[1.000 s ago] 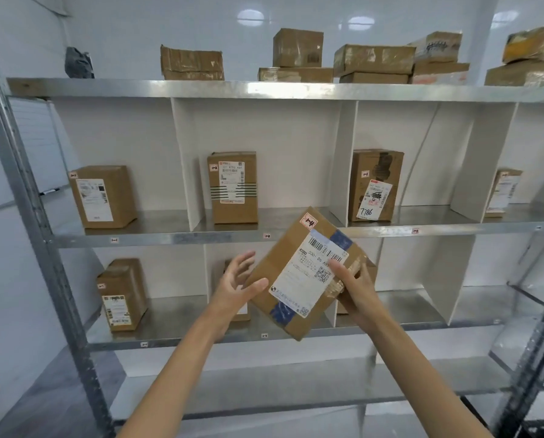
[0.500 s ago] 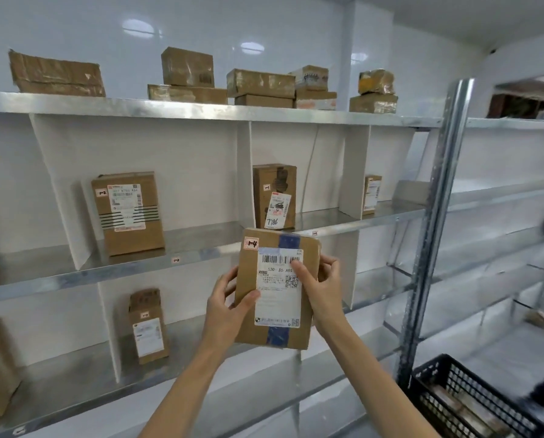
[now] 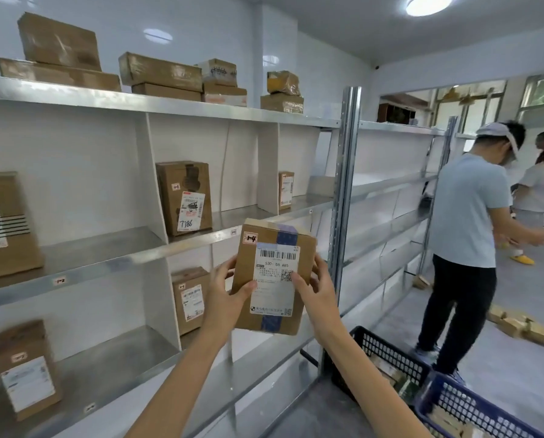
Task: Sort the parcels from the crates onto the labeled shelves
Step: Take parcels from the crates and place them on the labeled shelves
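Observation:
I hold a brown cardboard parcel (image 3: 275, 248) upright in front of the metal shelving (image 3: 112, 263). It bears a white shipping label, blue tape and a small sticker marked 1-4 at its top left. My left hand (image 3: 224, 295) grips its left edge, thumb on the front. My right hand (image 3: 314, 289) grips the right edge, thumb on the label. Behind the parcel, the middle shelf has white dividers; one bay holds a box marked 7786 (image 3: 185, 197), the bay to its right a small parcel (image 3: 285, 189).
Taped boxes (image 3: 160, 72) line the top shelf. More parcels stand in lower bays (image 3: 190, 300). Two crates with parcels, black (image 3: 387, 358) and blue (image 3: 466, 409), sit on the floor at lower right. A person (image 3: 466, 235) stands to the right, loose boxes (image 3: 523, 327) behind them.
My view has swung right, bringing the crates and the person into sight. The parcel turned from tilted to upright and stays between both hands.

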